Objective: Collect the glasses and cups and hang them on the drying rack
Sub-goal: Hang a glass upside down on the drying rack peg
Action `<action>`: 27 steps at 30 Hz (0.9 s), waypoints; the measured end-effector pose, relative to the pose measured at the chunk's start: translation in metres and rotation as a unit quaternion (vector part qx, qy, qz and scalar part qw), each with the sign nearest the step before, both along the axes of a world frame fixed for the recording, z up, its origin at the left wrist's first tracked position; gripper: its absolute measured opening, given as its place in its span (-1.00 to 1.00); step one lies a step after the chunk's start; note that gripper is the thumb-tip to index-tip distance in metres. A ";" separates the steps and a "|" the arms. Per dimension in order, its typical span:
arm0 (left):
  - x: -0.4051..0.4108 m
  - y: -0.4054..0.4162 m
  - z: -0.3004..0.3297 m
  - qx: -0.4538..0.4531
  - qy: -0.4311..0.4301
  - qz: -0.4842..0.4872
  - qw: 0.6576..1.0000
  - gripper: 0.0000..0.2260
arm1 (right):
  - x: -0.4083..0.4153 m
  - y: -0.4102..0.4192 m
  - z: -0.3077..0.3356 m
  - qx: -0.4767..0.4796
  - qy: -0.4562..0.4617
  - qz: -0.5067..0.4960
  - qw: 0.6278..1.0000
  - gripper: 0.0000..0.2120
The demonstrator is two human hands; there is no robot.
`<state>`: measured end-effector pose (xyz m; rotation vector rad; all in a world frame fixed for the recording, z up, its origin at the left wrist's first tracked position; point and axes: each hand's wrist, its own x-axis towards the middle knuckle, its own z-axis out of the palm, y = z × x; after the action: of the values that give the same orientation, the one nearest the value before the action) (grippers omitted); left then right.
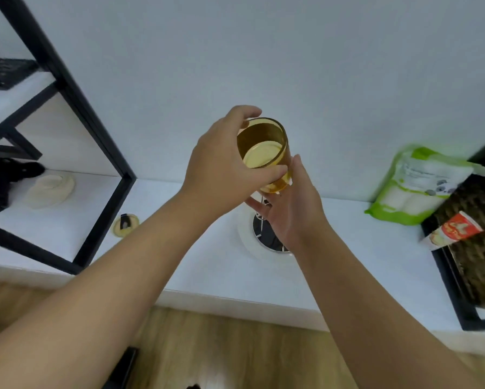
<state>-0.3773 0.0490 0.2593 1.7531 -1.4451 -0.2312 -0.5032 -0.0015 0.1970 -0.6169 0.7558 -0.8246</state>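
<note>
The left hand (221, 167) grips an amber glass (263, 153) by its side, mouth tilted toward the camera, held above the white desk (202, 262) near frame centre. The right hand (289, 203) — open, fingers spread — touches the glass's base at 5 o'clock, over a round white rack base (248, 242). A green package (421, 183) lies at 3 o'clock — well apart.
</note>
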 end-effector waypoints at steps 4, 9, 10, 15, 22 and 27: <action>-0.040 0.008 0.012 0.008 0.020 -0.044 0.999 -0.26 | -0.046 0.005 -0.001 0.017 -0.090 0.022 0.996 -0.52; -0.063 0.008 0.001 0.042 0.031 -0.116 0.992 -0.23 | -0.084 0.012 -0.010 0.041 -0.154 0.013 0.987 -0.49; -0.065 0.007 -0.005 0.051 0.038 -0.135 0.989 -0.21 | -0.091 0.012 -0.013 0.039 -0.152 0.006 0.988 -0.49; -0.049 0.000 -0.057 0.115 0.051 -0.162 0.979 -0.18 | -0.121 0.004 -0.037 0.053 -0.093 -0.024 0.994 -0.46; -0.011 -0.024 -0.167 0.210 -0.028 -0.047 0.976 -0.55 | -0.155 -0.012 -0.066 0.042 0.001 -0.099 0.994 -0.67; -0.012 -0.046 -0.204 0.229 -0.053 -0.029 0.971 -0.60 | -0.156 -0.025 -0.092 0.025 0.067 -0.121 0.990 -0.71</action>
<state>-0.3896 0.0032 0.0551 2.1169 -1.6119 -0.5471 -0.6593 -0.0266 0.1052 -0.5459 0.9836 -0.9905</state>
